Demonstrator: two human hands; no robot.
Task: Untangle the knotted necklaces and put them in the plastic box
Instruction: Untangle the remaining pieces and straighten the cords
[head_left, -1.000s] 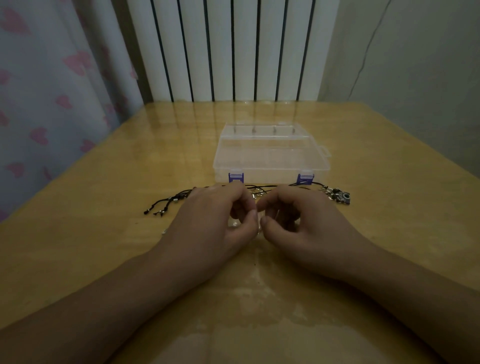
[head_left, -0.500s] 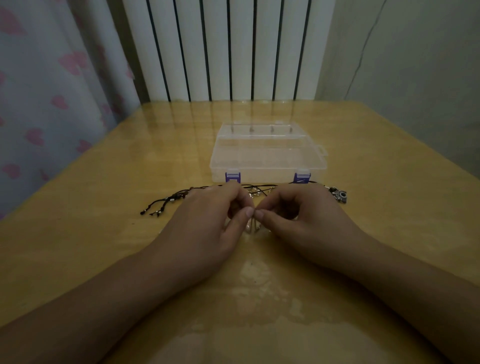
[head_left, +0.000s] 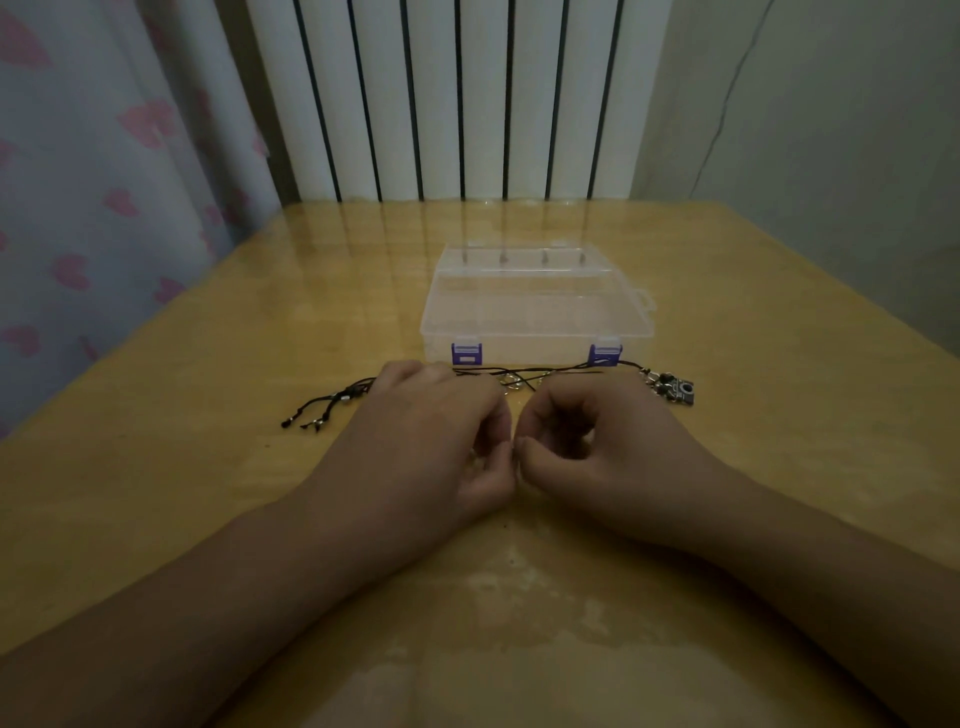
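Black cord necklaces (head_left: 545, 371) lie tangled across the wooden table (head_left: 208, 467), just in front of a clear plastic box (head_left: 535, 306) with two purple latches, its lid shut. Loose cord ends with small beads (head_left: 322, 410) trail out to the left, and a dark pendant (head_left: 672, 388) lies at the right. My left hand (head_left: 431, 441) and my right hand (head_left: 592, 447) sit side by side over the middle of the tangle, fingers curled, thumb tips meeting and pinching the knot. The knot itself is hidden between my fingers.
A white ribbed radiator (head_left: 441, 98) stands behind the table's far edge. A curtain with pink hearts (head_left: 93, 182) hangs at the left and a plain wall (head_left: 831, 130) rises at the right. The table surface is glossy.
My hands have stayed on the knot, with the thumbs and fingertips shifting slightly together. The necklaces and the box have not moved.
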